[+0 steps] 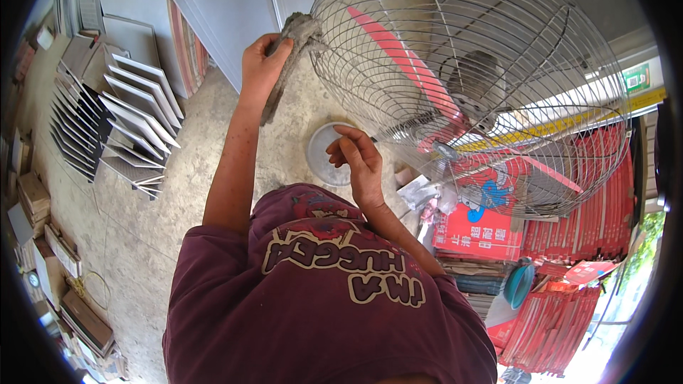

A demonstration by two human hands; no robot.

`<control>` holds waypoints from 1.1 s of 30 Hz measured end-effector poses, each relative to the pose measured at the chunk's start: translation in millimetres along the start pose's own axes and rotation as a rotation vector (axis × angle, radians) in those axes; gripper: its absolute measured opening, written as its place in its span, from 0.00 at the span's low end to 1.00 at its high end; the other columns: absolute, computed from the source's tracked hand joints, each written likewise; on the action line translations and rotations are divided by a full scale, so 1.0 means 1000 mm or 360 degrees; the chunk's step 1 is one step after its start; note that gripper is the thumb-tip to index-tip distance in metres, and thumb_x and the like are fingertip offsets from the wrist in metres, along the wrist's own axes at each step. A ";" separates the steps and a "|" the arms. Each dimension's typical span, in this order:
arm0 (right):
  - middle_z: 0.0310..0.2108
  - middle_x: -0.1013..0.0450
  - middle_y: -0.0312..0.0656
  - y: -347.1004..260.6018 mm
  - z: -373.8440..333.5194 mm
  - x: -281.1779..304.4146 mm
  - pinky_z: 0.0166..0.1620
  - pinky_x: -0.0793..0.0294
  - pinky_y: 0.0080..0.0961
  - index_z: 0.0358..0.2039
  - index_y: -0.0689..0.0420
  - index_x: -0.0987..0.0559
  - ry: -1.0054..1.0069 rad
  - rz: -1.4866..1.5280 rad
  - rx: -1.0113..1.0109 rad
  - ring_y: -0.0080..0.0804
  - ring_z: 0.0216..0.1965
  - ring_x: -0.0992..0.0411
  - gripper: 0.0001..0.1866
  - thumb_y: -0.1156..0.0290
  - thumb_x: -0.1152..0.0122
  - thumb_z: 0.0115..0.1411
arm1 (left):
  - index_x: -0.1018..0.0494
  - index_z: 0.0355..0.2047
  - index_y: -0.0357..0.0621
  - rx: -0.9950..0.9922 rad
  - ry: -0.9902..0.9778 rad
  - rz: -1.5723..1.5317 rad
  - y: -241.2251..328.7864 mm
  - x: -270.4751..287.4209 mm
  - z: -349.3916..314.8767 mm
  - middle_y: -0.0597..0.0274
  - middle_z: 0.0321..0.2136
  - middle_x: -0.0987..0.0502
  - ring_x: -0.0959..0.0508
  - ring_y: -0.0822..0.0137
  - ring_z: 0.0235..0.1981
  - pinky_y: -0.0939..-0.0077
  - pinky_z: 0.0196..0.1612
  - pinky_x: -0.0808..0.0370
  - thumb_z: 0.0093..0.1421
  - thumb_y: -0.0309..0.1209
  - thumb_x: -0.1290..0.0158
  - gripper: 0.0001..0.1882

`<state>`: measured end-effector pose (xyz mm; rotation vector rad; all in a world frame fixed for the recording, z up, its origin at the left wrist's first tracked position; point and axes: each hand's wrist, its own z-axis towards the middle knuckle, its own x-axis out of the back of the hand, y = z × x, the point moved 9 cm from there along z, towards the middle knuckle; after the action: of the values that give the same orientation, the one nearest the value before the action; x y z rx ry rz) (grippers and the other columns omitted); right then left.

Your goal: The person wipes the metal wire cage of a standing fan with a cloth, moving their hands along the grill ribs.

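A grey, dirty cloth is pinched in my left hand, its upper part against the left rim of a large fan's wire cage and its tail hanging down. Red blades and a dark motor show through the wires. My right hand is raised beside the lower left of the cage, fingers loosely curled and apart, with nothing visible in it. Behind that hand, a round grey base rests on the floor, partly covered by the fingers.
Racks of upright tile panels stand at left, with large grey boards leaning at the back. Stacked red cartons fill the right side, near a teal bowl-shaped thing. Boxes lie at the lower left on the concrete floor.
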<state>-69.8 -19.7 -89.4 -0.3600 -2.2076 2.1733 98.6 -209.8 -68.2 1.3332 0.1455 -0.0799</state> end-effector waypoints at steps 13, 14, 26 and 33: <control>0.28 0.27 0.39 0.002 -0.005 0.007 0.33 0.32 0.17 0.46 0.62 0.28 0.0049 0.0021 0.0012 0.20 0.27 0.32 0.14 0.69 0.53 0.63 | 0.24 0.37 0.38 -0.0661 -0.0136 -0.0463 0.182 -0.043 0.006 0.72 0.24 0.26 0.31 0.83 0.26 0.89 0.29 0.34 0.54 0.28 0.42 0.10; 0.28 0.27 0.39 0.001 -0.005 0.008 0.33 0.32 0.17 0.46 0.62 0.28 0.0050 0.0025 0.0024 0.20 0.27 0.32 0.14 0.69 0.53 0.63 | 0.24 0.39 0.38 -0.0616 -0.0178 -0.0565 0.184 -0.047 0.006 0.69 0.27 0.24 0.28 0.82 0.28 0.89 0.32 0.31 0.54 0.27 0.43 0.11; 0.28 0.27 0.38 0.006 -0.006 0.008 0.33 0.32 0.17 0.46 0.62 0.28 0.0049 0.0021 0.0000 0.20 0.27 0.32 0.14 0.70 0.53 0.63 | 0.25 0.34 0.35 -0.0138 -0.0024 -0.0182 0.046 -0.026 0.023 0.71 0.22 0.28 0.32 0.82 0.23 0.85 0.27 0.34 0.54 0.32 0.43 0.12; 0.28 0.27 0.38 0.009 -0.004 0.005 0.33 0.32 0.17 0.46 0.62 0.28 0.0038 0.0017 -0.0023 0.20 0.27 0.32 0.14 0.70 0.53 0.63 | 0.26 0.32 0.33 0.0004 0.0003 -0.0018 -0.030 -0.011 0.010 0.68 0.22 0.27 0.32 0.79 0.23 0.82 0.28 0.33 0.54 0.34 0.44 0.14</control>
<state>-72.3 -14.4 -98.6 -0.3975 -2.2153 2.1475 84.1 -226.5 -92.8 1.3350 0.1548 -0.0886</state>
